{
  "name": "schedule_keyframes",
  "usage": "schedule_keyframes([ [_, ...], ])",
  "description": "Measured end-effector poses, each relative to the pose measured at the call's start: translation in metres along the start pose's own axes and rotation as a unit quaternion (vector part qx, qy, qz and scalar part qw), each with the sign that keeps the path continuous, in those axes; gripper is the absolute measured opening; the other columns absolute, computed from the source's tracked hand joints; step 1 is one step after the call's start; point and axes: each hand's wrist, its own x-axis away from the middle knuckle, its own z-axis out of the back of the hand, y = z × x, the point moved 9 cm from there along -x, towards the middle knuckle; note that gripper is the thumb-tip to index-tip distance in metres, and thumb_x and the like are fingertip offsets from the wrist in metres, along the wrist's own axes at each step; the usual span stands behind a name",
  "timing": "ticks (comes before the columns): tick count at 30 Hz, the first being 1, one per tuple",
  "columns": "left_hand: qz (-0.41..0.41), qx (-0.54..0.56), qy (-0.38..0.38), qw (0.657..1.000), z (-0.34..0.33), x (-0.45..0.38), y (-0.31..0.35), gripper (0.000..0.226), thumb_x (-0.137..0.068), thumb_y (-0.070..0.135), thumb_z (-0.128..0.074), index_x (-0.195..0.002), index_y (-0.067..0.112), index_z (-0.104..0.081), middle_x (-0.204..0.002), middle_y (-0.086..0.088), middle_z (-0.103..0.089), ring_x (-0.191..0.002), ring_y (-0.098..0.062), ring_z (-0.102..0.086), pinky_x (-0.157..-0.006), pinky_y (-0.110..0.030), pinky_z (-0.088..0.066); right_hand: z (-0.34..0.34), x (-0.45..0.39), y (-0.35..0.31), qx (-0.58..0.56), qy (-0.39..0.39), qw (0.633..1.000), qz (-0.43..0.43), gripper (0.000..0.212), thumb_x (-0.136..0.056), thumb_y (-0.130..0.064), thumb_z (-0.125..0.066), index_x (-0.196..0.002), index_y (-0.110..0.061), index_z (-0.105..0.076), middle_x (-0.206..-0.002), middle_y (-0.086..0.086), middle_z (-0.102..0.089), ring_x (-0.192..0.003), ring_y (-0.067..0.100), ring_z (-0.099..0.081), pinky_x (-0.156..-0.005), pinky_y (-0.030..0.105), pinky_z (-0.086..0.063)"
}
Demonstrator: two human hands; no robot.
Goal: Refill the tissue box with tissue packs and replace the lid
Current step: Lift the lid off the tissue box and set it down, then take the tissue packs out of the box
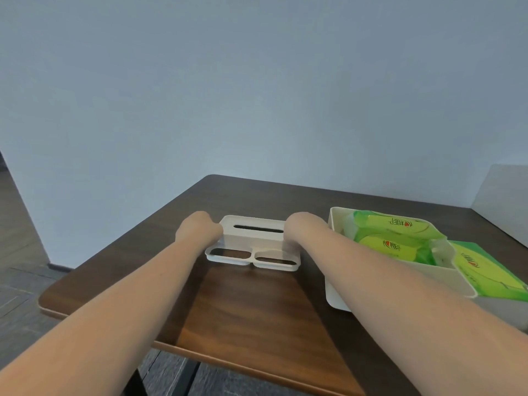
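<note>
A white tissue box [254,241] with a slotted lid on top and two empty front compartments stands in the middle of the dark wooden table [251,304]. My left hand [200,228] grips its left end and my right hand [304,228] grips its right end; the fingers are hidden behind the box. To the right stands a white bin [371,281] holding several green tissue packs [391,232]. One more green tissue pack [485,270] lies beside the bin at the far right.
A plain grey wall stands behind the table. The table's left and near edges drop off to a dark tiled floor [23,281]. A pale panel [503,192] rises at the far right.
</note>
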Motion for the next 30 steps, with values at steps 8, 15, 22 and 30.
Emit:
schedule_keyframes([
  [8,-0.046,0.006,0.016,0.999,0.012,0.016,0.029,0.026,-0.083,0.014,-0.045,-0.103,0.017,-0.061,-0.1,0.0,-0.065,-0.09,-0.022,-0.056,-0.071,-0.03,-0.043,0.028,0.009,0.007,-0.065,0.103,0.992,0.007,0.016,-0.088,-0.008,-0.05,-0.072,-0.007,-0.053,-0.076,0.003,-0.05,-0.081,0.026,-0.054,-0.069,0.029,-0.043],
  [15,-0.137,0.047,0.005,0.989,0.029,0.05,0.096,0.015,-0.086,0.02,-0.05,-0.092,0.017,-0.063,-0.095,0.001,-0.067,-0.091,-0.021,-0.064,-0.078,-0.034,-0.053,0.07,0.051,0.046,-0.145,0.19,0.971,0.014,0.021,-0.083,-0.003,-0.046,-0.065,-0.014,-0.045,-0.069,0.0,-0.048,-0.076,0.025,-0.053,-0.057,0.026,-0.038],
  [22,-0.254,0.122,-0.055,0.958,0.016,0.107,0.177,0.025,-0.089,0.037,-0.057,-0.108,0.025,-0.067,-0.094,0.006,-0.062,-0.09,-0.016,-0.058,-0.081,-0.031,-0.052,0.083,0.085,0.148,-0.17,0.265,0.947,-0.061,0.017,-0.083,-0.004,-0.046,-0.072,-0.017,-0.047,-0.073,-0.002,-0.049,-0.076,0.024,-0.052,-0.049,0.023,-0.03],
  [30,-0.347,-0.05,-0.084,0.933,-0.023,0.141,0.231,0.059,-0.084,0.053,-0.059,-0.139,0.036,-0.045,-0.11,0.008,-0.069,-0.113,-0.014,-0.058,-0.098,-0.036,-0.048,0.026,0.097,0.263,-0.176,0.175,0.943,-0.224,0.039,-0.085,-0.022,-0.047,-0.124,-0.021,-0.052,-0.129,0.008,-0.054,-0.124,0.031,-0.043,-0.098,0.048,-0.039],
])
